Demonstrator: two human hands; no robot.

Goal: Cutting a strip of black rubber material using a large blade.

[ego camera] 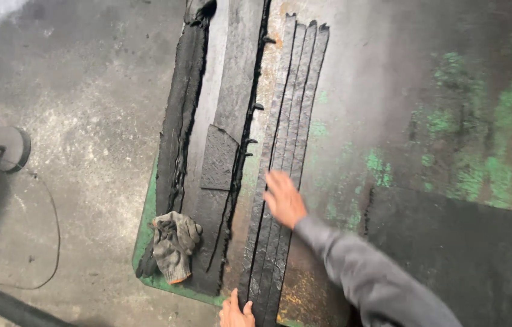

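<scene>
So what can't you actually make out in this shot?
All in the head view:
- Left hand: cut off by the bottom edge, only the fingers show on the strips' near end.
- Right hand: motion-blurred, so whether it presses the strips or hovers is unclear.
- Slabs: far ends cut off by the top edge.
- Glove: crumpled, covering the slab under it.
- Round thing at left: dim and blurred.
</scene>
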